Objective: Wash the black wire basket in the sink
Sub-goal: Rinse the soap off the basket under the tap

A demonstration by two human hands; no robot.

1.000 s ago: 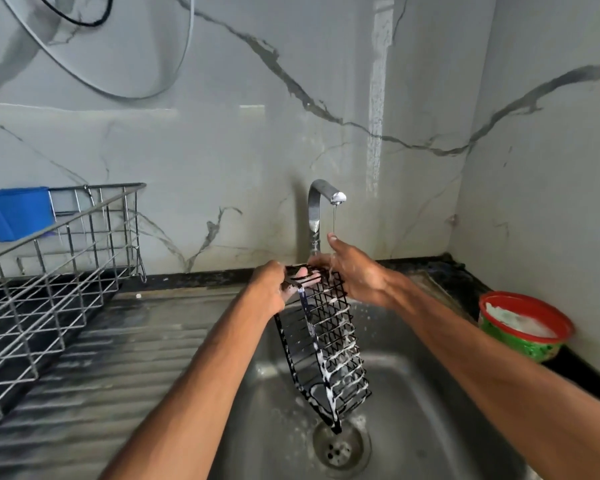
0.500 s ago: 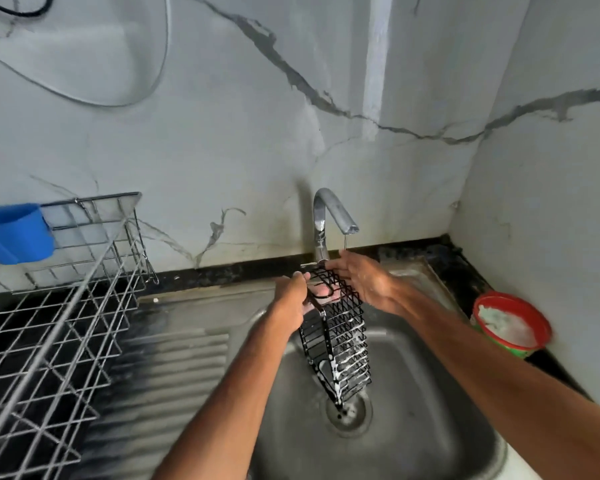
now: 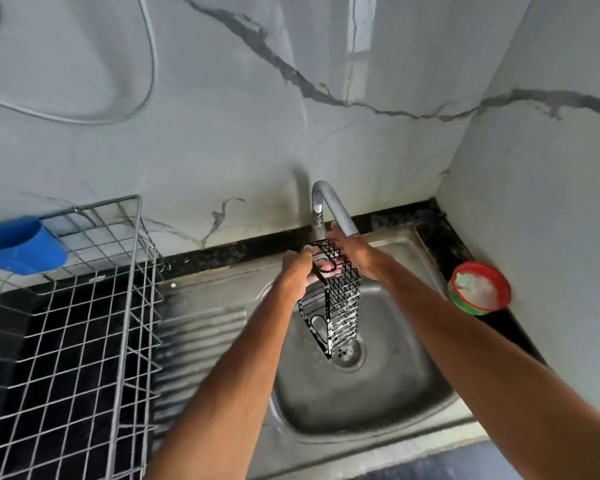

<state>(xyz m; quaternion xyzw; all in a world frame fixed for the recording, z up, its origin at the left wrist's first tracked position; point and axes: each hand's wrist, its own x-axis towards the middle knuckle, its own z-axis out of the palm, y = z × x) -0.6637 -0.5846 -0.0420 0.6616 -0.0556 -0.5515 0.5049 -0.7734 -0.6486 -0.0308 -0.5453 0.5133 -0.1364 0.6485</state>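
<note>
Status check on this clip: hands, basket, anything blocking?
Left hand grips basket top. Right hand flat on its right side, under tap. Basket hangs over drain, suds on lower wires. Nothing in the way.

Of the person, only two arms are in shot. Left forearm [image 3: 229, 375] and right forearm [image 3: 482, 341] are bare right out to the frame edge. Both are lean and taper evenly to narrow wrists. Left hand [image 3: 297, 271] and right hand [image 3: 352, 252] are bare too. Knuckles on the left hand read clearly, and a short pale nail shows at its top. Whatever is worn higher up is out of frame, so I can't tell.
</note>
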